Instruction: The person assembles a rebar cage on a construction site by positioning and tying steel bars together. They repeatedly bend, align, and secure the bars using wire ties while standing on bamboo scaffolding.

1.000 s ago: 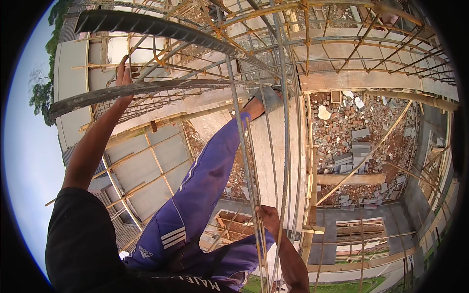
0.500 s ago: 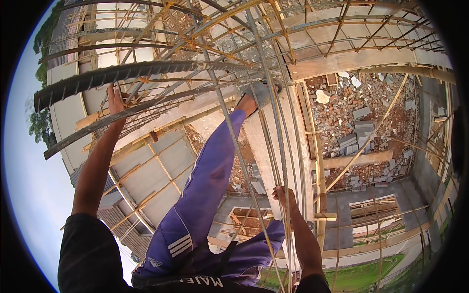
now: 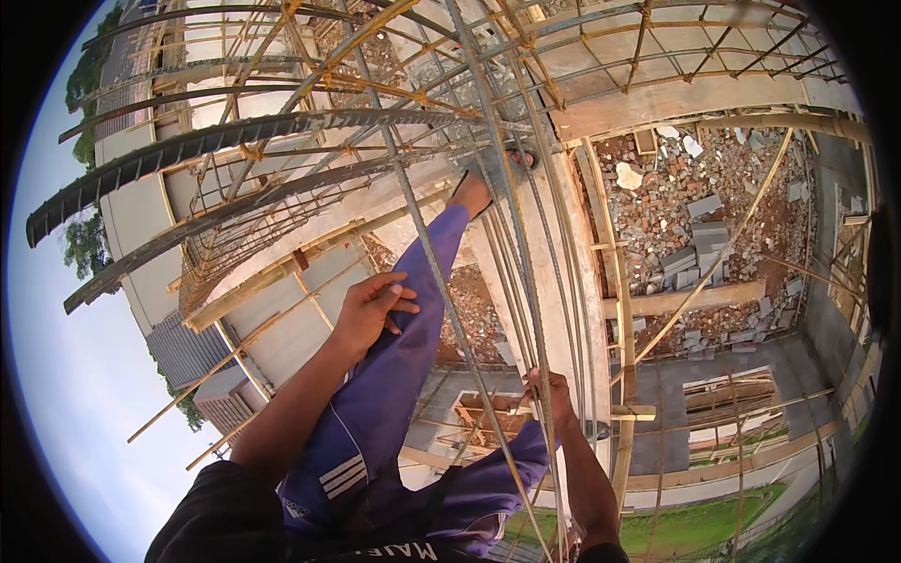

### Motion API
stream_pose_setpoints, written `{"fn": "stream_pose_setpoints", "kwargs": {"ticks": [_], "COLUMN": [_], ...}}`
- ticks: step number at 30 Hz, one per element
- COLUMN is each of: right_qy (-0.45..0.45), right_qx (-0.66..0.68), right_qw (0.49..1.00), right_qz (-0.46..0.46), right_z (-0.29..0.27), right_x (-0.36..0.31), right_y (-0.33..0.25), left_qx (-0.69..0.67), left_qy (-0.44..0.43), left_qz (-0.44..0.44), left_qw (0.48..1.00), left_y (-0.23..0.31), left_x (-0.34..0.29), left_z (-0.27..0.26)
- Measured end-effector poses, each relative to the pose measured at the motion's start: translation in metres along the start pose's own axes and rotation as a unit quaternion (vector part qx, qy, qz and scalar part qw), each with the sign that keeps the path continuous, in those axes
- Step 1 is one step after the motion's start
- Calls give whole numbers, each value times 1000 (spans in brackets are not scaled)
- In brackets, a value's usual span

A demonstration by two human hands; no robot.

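At the far left, thick ribbed rebar (image 3: 169,147) juts out toward the sky. Farther right, the left hand (image 3: 377,308) is loosely curled with nothing visible in its fingers, over the purple trouser leg (image 3: 389,385); whether it touches the cloth, I cannot tell. Right of the leg, long thin steel bars (image 3: 531,300) run lengthwise above a pale beam; the right hand (image 3: 552,399) closes around them, exactly how many being unclear. Beyond lie brick rubble (image 3: 648,230) and stacked grey blocks (image 3: 706,246).

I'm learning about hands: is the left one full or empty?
Empty, it seems: the left hand is loosely curled in front of the trousers, with nothing showing in it.
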State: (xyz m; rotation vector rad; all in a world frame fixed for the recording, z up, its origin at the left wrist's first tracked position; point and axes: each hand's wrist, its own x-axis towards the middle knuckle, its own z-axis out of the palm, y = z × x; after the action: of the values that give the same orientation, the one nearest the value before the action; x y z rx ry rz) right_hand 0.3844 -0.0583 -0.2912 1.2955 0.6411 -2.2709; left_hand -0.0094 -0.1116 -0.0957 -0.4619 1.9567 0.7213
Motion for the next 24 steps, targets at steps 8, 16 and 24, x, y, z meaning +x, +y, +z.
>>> {"fn": "stream_pose_setpoints", "kwargs": {"ticks": [8, 16, 24], "right_qy": [50, 20, 23], "right_qx": [-37, 17, 36], "right_qw": [998, 1000, 997], "right_qz": [1, 5, -58], "right_z": [-10, 19, 8], "right_x": [-18, -12, -13], "right_y": [-37, -11, 15], "left_qx": [286, -110, -151], "left_qy": [61, -226, 20], "left_qz": [285, -167, 42], "left_qw": [913, 953, 987], "left_y": [22, -66, -121], "left_x": [166, 63, 24], "left_z": [47, 126, 150]}}
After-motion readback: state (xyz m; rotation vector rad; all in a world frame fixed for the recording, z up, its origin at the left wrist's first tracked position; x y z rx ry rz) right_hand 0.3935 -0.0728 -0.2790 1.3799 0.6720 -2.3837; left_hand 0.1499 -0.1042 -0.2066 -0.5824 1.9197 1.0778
